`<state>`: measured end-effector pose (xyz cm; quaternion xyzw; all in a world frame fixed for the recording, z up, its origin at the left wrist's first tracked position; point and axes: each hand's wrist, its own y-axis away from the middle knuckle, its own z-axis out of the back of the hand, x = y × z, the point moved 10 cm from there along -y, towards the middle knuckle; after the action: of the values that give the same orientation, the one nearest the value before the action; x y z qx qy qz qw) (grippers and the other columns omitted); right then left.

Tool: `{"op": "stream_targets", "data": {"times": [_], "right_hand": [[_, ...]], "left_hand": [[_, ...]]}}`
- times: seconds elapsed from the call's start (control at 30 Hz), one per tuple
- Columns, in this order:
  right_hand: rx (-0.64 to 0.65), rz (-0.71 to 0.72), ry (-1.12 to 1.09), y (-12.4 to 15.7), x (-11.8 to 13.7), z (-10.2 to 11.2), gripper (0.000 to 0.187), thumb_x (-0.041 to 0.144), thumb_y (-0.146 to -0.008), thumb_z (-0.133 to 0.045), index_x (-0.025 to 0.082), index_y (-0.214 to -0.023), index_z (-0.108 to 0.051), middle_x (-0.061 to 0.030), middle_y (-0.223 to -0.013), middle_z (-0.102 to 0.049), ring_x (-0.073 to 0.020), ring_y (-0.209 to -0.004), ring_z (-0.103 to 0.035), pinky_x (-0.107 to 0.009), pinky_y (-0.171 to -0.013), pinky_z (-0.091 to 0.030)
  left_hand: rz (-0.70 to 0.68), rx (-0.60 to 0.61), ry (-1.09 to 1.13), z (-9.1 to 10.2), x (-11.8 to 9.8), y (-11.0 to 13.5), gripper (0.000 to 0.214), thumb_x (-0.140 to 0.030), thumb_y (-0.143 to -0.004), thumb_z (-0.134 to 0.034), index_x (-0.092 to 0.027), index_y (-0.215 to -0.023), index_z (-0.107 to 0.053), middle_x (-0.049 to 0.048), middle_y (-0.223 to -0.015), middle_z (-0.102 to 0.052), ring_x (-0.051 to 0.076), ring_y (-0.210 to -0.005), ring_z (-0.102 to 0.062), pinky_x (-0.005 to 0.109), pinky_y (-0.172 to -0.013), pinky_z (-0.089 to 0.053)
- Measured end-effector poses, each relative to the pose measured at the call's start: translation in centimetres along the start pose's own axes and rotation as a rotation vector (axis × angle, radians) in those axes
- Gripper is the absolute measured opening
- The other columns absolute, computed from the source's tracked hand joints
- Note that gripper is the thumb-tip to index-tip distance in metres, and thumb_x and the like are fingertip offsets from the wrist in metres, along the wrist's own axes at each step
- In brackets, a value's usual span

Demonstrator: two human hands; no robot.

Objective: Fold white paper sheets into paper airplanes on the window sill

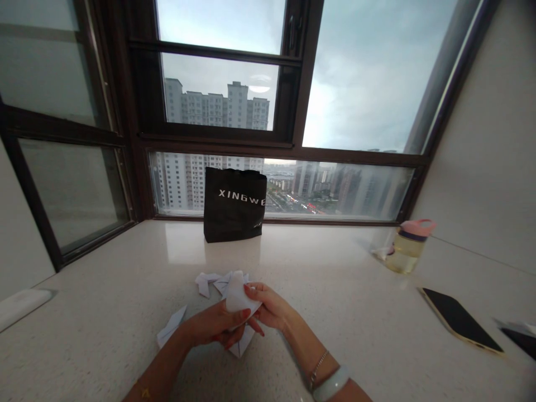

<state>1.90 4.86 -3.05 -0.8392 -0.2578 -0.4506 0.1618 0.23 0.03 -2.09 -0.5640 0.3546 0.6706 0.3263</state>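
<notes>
Between my two hands is a piece of folded white paper, held a little above the pale speckled counter. My left hand is closed on its lower left side, the thumb lying across the front. My right hand pinches its right edge, with the thumb near the top. Behind the held piece lie several folded paper pieces, partly covered by it. Another folded paper rests beside my left forearm, and one more paper piece shows below my hands.
A black bag stands upright by the window. To the right are a bottle with a pink lid and a dark-screened phone. A white object lies at the left edge. Dark window frames border the counter's back.
</notes>
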Motion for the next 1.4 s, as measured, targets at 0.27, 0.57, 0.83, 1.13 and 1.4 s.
{"op": "stream_targets", "data": {"times": [0.27,0.57,0.83,1.13,1.4], "right_hand": [[-0.098,0.045,0.074,0.0,0.9,0.9,0.033,0.037,-0.057,-0.074,0.010,-0.063,-0.055,0.0001,-0.055,-0.058,-0.0061,-0.044,-0.049,-0.017,-0.039,-0.034],[-0.274,0.147,0.410,0.3,2.8,2.2,0.036,0.045,-0.056,-0.071,0.013,-0.060,-0.053,0.0064,-0.048,-0.052,-0.0035,-0.041,-0.040,-0.018,-0.043,-0.025],[-0.209,0.141,0.511,0.1,2.9,2.0,0.039,0.051,-0.064,-0.062,0.013,-0.059,-0.053,0.0063,-0.045,-0.048,-0.0032,-0.038,-0.037,-0.019,-0.039,-0.021],[-0.088,-0.077,0.369,0.4,0.6,2.1,0.040,0.048,-0.060,-0.068,0.013,-0.054,-0.049,0.0059,-0.043,-0.048,-0.0020,-0.034,-0.036,-0.017,-0.034,-0.021],[-0.155,0.010,0.722,0.7,4.2,2.8,0.032,0.042,-0.057,-0.070,0.012,-0.060,-0.057,0.0040,-0.049,-0.051,-0.0043,-0.040,-0.040,-0.018,-0.039,-0.026]], "left_hand": [[0.031,-0.083,0.031,0.7,0.4,-0.2,0.061,-0.060,-0.076,-0.038,-0.008,-0.096,-0.063,-0.0074,-0.040,-0.037,0.001,-0.031,-0.021,0.018,-0.034,-0.013],[0.062,-0.154,0.044,1.7,1.2,-0.3,0.060,-0.061,-0.074,-0.039,-0.008,-0.090,-0.061,-0.0074,-0.040,-0.039,0.002,-0.030,-0.023,0.018,-0.034,-0.014],[0.046,-0.183,0.059,2.4,1.4,-0.2,0.057,-0.058,-0.077,-0.038,-0.008,-0.090,-0.061,-0.0072,-0.038,-0.039,0.002,-0.030,-0.021,0.019,-0.035,-0.014],[0.064,-0.063,-0.067,0.8,0.9,-0.3,0.062,-0.061,-0.073,-0.041,-0.009,-0.102,-0.061,-0.0070,-0.041,-0.042,0.001,-0.031,-0.023,0.018,-0.034,-0.013],[0.092,-0.243,-0.026,2.6,2.5,-1.5,0.064,-0.064,-0.067,-0.046,-0.006,-0.089,-0.062,-0.0050,-0.038,-0.046,0.002,-0.027,-0.025,0.018,-0.032,-0.016]]}}
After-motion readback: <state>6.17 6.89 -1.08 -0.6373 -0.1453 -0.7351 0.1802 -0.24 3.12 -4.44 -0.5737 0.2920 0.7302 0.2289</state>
